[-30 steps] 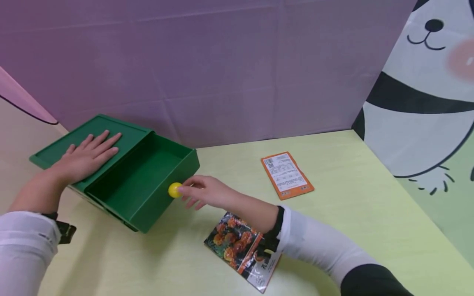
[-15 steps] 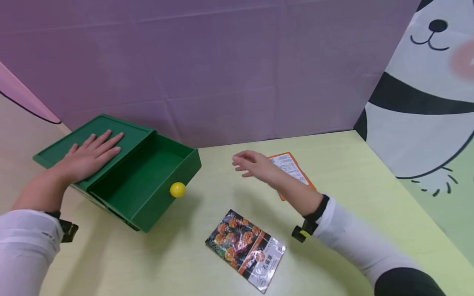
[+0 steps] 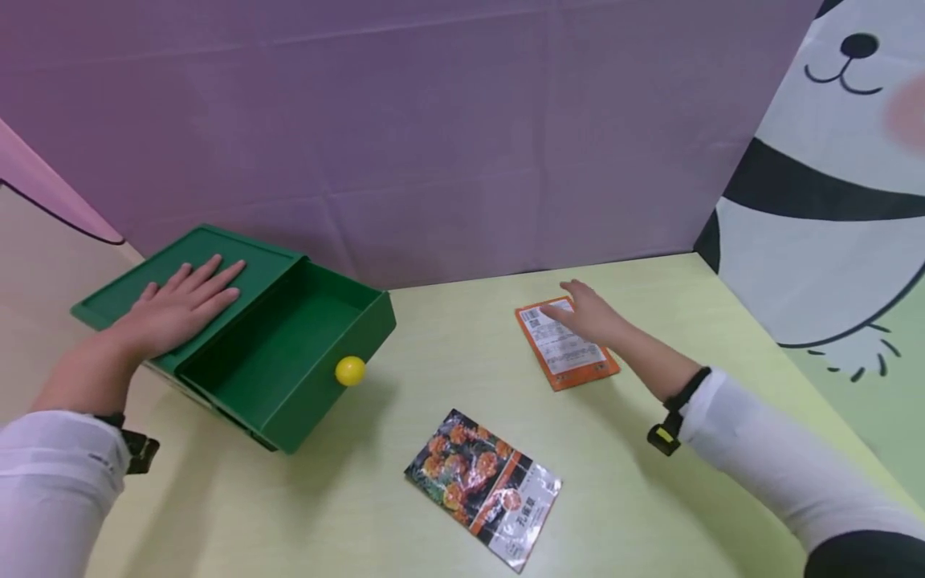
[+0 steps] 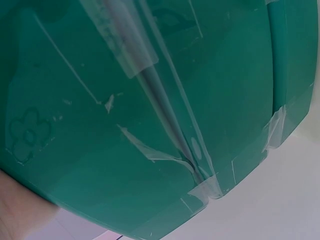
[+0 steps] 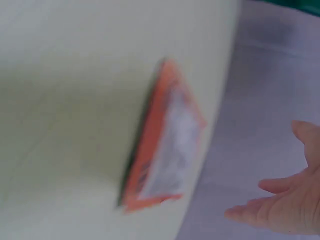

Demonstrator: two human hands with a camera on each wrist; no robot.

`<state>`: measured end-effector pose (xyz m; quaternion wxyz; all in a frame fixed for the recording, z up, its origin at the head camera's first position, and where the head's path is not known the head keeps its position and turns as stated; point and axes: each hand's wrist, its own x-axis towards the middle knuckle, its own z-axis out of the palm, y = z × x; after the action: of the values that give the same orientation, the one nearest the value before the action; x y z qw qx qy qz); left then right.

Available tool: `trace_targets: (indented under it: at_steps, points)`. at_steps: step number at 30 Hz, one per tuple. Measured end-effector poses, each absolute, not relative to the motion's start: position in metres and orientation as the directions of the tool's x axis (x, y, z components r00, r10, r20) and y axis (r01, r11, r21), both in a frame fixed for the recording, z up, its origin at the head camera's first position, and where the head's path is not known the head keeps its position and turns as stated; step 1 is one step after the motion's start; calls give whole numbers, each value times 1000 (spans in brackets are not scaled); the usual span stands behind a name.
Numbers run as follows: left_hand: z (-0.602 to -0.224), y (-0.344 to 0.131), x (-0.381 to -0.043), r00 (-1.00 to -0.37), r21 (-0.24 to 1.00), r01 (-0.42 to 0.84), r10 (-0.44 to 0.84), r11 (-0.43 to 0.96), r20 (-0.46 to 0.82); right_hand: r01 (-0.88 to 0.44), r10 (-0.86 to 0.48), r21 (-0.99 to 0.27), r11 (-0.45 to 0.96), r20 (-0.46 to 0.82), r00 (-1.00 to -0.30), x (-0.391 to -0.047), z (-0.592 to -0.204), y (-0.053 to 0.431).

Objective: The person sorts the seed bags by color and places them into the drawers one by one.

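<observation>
While the left hand (image 3: 173, 313) rests flat on top of a green box (image 3: 269, 271), its fingers straight and slightly apart, the right hand (image 3: 592, 315) hangs above an orange packet (image 3: 571, 372), fingers extended, thumb held away, nothing in its grasp. Orange packet: lying on the tabletop (image 3: 448, 345), white printed label uppermost, just beneath the right hand, with a gap between the two in the right wrist view. Green box: at the tabletop's left end, drawer (image 3: 311, 401) extended toward the right, a round yellow knob (image 3: 350, 371) on its front; clear tape along the seams in the left wrist view. Flower packet (image 3: 482, 490): glossy, orange blooms on a dark ground, lying flat nearer the person, between the box and the right sleeve (image 3: 780, 466). Backdrop: purple cloth (image 3: 433, 144), with a panda print (image 3: 831, 269) to the right.
</observation>
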<state>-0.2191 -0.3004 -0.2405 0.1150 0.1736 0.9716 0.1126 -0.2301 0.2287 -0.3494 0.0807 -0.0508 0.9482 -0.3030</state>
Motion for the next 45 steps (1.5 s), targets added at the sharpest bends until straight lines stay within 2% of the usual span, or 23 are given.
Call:
trace_targets:
  at_steps: [4, 15, 20, 27, 38, 45]
  points:
    - [-241, -300, -220, -914, 256, 310, 361, 915, -184, -53, -131, -483, 874, -130, -983, -233, -363, 244]
    - [-245, -298, -220, -913, 274, 310, 366, 910, -183, -33, -120, -340, 940, -237, -964, -239, -400, 270]
    - [-246, -298, -217, -912, 280, 308, 366, 909, -184, 12, -72, -318, 948, -252, -965, -237, -415, 266]
    - [-245, -300, -217, -915, 274, 305, 360, 912, -182, 21, -28, -224, 974, -211, -977, -235, -423, 253]
    - [-239, -300, -219, -919, 256, 301, 352, 919, -181, 79, 9, -318, 945, -217, -976, -236, -423, 248]
    - [-240, -300, -218, -918, 259, 302, 353, 918, -182, 65, 12, -466, 883, -117, -993, -236, -420, 242]
